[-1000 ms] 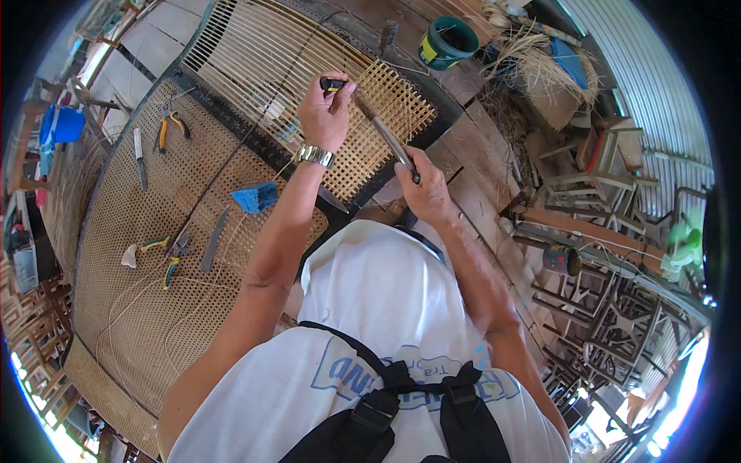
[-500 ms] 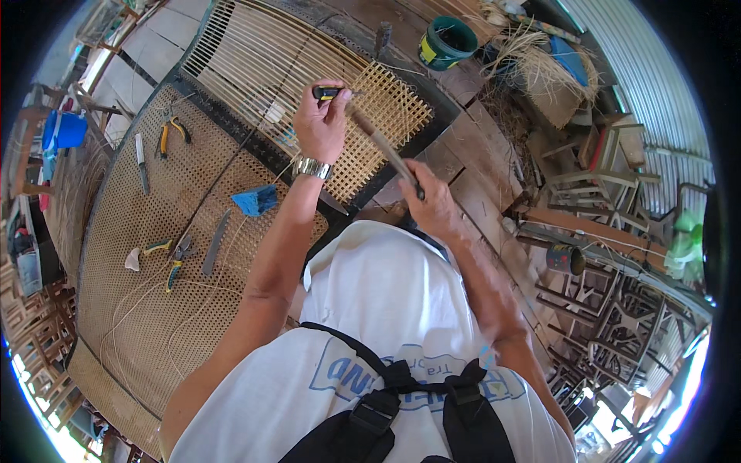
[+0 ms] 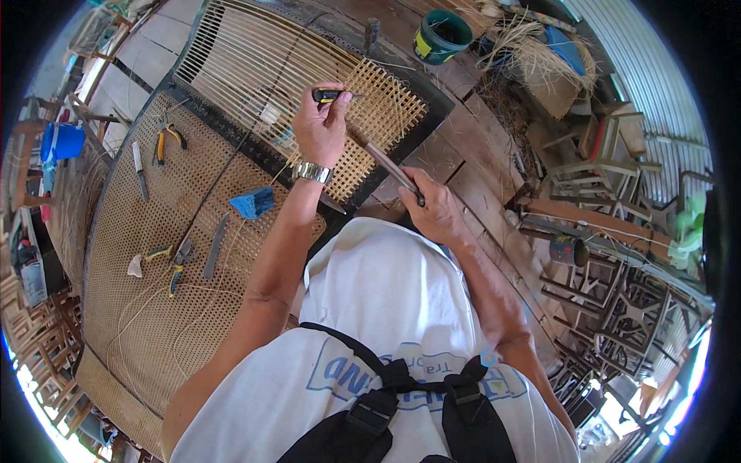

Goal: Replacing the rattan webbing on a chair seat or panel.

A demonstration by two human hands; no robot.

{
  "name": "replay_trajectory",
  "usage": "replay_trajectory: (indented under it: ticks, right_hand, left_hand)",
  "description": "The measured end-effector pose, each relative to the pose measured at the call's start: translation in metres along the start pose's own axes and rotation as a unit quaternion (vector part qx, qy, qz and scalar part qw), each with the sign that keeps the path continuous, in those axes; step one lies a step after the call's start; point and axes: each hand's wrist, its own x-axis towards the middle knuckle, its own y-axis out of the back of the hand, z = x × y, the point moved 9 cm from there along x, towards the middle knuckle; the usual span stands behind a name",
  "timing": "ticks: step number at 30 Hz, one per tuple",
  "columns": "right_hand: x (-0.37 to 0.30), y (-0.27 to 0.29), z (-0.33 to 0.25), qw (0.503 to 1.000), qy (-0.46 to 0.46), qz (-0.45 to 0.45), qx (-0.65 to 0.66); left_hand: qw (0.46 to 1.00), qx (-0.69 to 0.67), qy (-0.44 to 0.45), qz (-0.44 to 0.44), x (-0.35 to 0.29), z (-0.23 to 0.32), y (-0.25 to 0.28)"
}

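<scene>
Cane panel (image 3: 309, 100), a dark-framed rectangle partly woven into an open lattice at its near-right end and strung with bare parallel strands elsewhere, lay flat on the workbench directly ahead of the person. Left hand (image 3: 320, 127) was raised over the panel's woven end, fingers closed around a small black-handled tool (image 3: 328, 96) whose thin metal tip pointed right, toward the lattice. Right hand (image 3: 436, 208), just off the panel's near-right corner, was clenched on the lower end of a long dark rod-like tool (image 3: 386, 162) that slanted up-left until its head met the left hand; whether that head touched the small tool could not be told.

Left of the panel lay a larger sheet of woven cane (image 3: 147, 255) carrying 2 pairs of yellow-handled pliers (image 3: 170, 139), a knife, a blue block (image 3: 253, 202) and loose strands. Beyond the panel's far-right corner stood a green bucket (image 3: 440, 35) beside a heap of raw fibre (image 3: 540, 54).

Judged from the posture, the step in hand was setting or driving the small tool with the rod, in mid-air above the weave. The next move would call for a steady left grip and a short, controlled stroke from the right, aimed clear of the fingers
</scene>
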Motion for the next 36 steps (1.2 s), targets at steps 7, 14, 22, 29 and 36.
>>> replay_trajectory:
  ticks: [7, 14, 22, 29, 36]
  right_hand:
    - [0.011, -0.002, 0.010, 0.998, -0.042, -0.038, -0.005]
    - [-0.006, 0.032, -0.001, 0.997, 0.001, 0.079, -0.012]
    - [0.036, 0.039, -0.001, 0.997, -0.007, 0.065, -0.031]
    - [0.029, 0.057, -0.001, 0.992, -0.019, 0.121, -0.012]
    - [0.020, 0.061, 0.003, 0.993, -0.031, 0.114, -0.030]
  left_hand:
    - [0.998, 0.002, 0.046, -0.043, 0.002, -0.001, -0.017]
    - [0.999, -0.018, 0.051, 0.004, 0.009, -0.005, -0.002]
    - [0.997, -0.033, 0.062, -0.008, 0.014, -0.017, -0.009]
    - [0.996, 0.059, 0.049, -0.055, 0.005, -0.009, -0.017]
    - [0.998, -0.054, 0.028, -0.023, 0.003, -0.003, -0.012]
